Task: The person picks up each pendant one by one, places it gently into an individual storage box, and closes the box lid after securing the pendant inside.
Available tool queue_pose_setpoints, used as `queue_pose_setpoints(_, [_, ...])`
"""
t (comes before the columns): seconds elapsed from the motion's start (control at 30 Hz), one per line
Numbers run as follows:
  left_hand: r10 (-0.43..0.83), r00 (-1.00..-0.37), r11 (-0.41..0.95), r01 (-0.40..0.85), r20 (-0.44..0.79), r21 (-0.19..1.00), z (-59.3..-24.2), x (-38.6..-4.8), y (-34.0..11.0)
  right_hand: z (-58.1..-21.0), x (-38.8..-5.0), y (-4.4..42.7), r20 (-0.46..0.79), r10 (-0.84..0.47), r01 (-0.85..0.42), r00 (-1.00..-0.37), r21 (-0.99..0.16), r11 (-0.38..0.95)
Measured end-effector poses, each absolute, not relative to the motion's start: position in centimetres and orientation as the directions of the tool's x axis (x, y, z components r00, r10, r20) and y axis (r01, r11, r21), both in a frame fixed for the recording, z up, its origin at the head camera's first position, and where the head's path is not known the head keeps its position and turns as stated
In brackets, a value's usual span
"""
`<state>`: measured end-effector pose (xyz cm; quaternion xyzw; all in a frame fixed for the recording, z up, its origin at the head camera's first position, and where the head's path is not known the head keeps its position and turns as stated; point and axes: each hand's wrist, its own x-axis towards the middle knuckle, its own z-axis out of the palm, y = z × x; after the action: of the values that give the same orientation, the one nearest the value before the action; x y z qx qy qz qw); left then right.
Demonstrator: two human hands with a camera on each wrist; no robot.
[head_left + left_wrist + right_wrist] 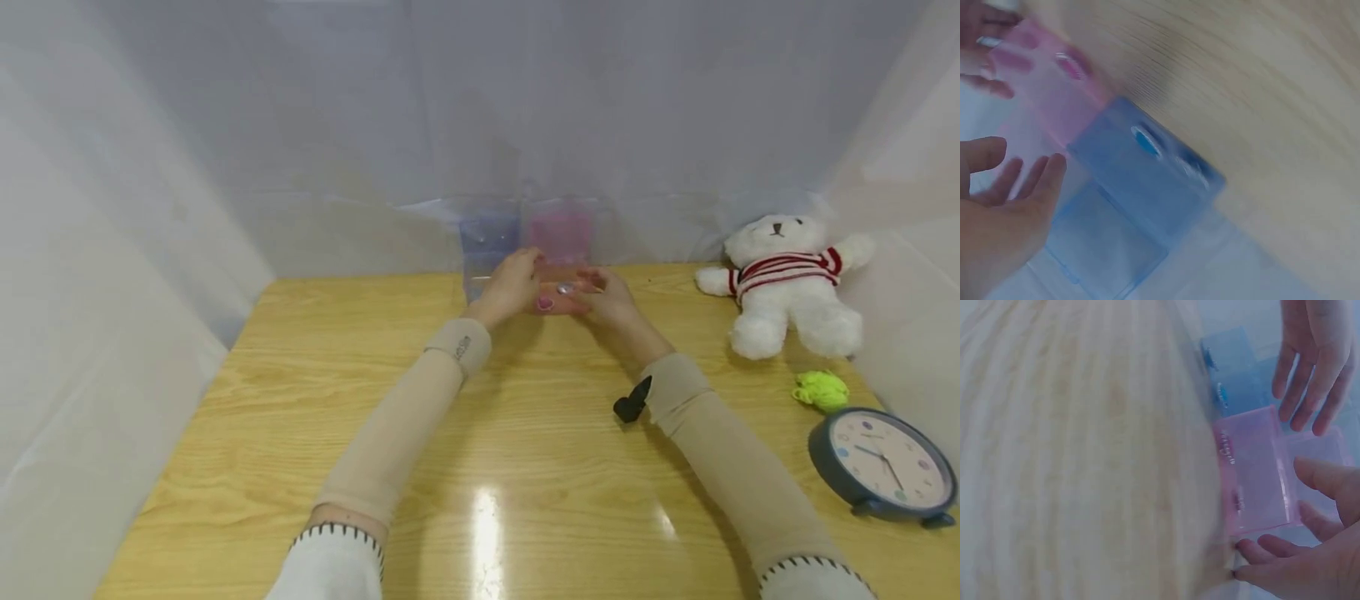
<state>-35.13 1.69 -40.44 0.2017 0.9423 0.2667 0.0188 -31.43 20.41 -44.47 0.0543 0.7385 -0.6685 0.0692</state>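
Observation:
Toward the back of the table stand two clear plastic boxes with raised lids. The pink box (1257, 472) has gem-like stickers on its front, and its pink lid (561, 235) tilts up behind it. Beside it, on the left, is the blue box (1141, 178), likewise with its blue lid (489, 233) up. My left hand (513, 287) hovers by the boxes where they meet, fingers extended and holding nothing. At the pink box's right end is my right hand (615, 302), fingers spread, close to or touching its side.
A white teddy bear (787, 283) in a striped top leans at the back right. In front of it lie a yellow-green crumpled bundle (821, 390) and a round dark-blue clock (883, 462). A pale sheet (337, 125) hangs behind the wooden table (300, 400).

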Motion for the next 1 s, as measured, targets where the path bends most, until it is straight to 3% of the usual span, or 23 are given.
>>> queue_pose_setpoints(0.17, [0.285,-0.956,0.604,0.240,0.075,0.760,-39.8,-35.6,2.2,-43.0,-32.3,21.1,-0.034,0.009,0.035,-0.999,-0.936,0.350])
queue_pose_setpoints(0.33, [0.234,-0.972,0.511,0.117,-0.007,0.851,-39.2,-35.6,2.9,-41.5,-33.5,21.2,-0.011,0.018,0.017,-1.000,-0.929,0.371])
queue_pose_setpoints(0.57, [0.194,-0.979,0.431,0.025,-0.066,0.902,-39.4,-35.4,3.5,-40.9,-34.5,21.1,-0.006,-0.010,0.001,-1.000,-0.904,0.428])
queue_pose_setpoints(0.77, [0.164,-0.986,0.416,0.063,-0.006,0.907,-39.4,-35.3,3.7,-41.0,-34.1,21.4,0.012,0.039,0.005,-0.999,-0.916,0.400])
queue_pose_setpoints(1.0, [0.191,-0.980,0.511,0.146,0.054,0.847,-40.4,-35.2,3.7,-42.1,-33.5,21.8,0.061,0.030,-0.042,-0.998,-0.903,0.428])
